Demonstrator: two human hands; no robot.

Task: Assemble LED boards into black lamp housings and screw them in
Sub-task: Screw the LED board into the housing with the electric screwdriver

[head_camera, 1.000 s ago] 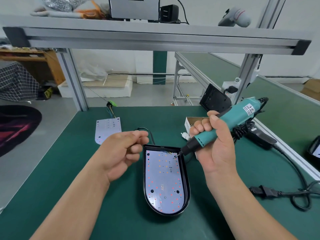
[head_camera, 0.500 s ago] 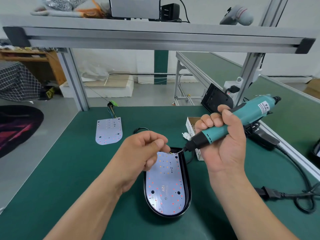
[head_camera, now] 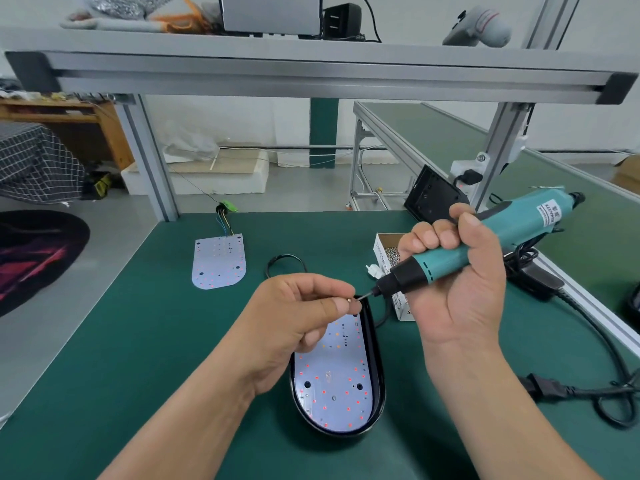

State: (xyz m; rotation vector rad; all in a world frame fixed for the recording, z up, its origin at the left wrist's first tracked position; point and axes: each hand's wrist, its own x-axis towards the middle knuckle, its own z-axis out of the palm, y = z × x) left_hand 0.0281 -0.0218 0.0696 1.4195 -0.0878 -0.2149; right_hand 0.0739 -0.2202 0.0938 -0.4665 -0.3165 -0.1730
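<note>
The fingers of your left hand pinch a screw at the tip of the screwdriver your right hand grips. Seated crookedly, it may drop onto the LED board in the black housing on the worktop.

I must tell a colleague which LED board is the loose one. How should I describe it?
On the green table, look past the left hand toward the far edge, near the left aluminium post. A white LED board lies flat there. Unlike the board inside the black housing, it has no housing, and coloured wires leave its far end.
</note>
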